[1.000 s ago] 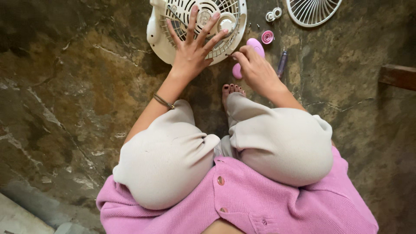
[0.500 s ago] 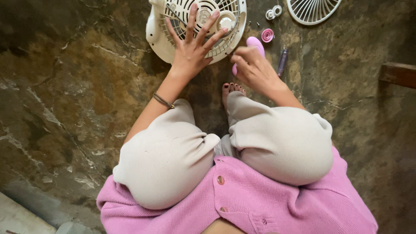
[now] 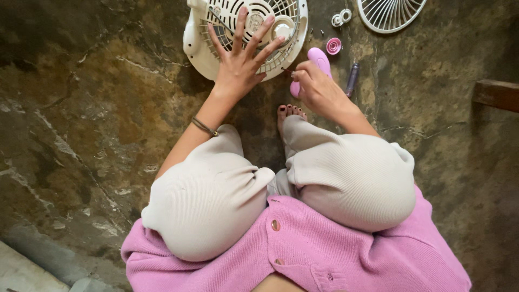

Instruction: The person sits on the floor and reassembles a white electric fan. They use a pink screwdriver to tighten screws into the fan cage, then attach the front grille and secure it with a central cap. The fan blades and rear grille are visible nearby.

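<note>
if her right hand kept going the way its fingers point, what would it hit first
Probably the rim of the white round plastic fan grille: the right hand points up-left, its pinched fingertips just short of it. The pink fan blade lies beneath; depth unclear.

A home floor used as a makeshift repair spot: rough, mottled brown stone floor [image 3: 92, 108], a dark wooden ledge [image 3: 496, 94] at its right edge, a pale concrete step [image 3: 21, 270] at the bottom-left corner.
</note>
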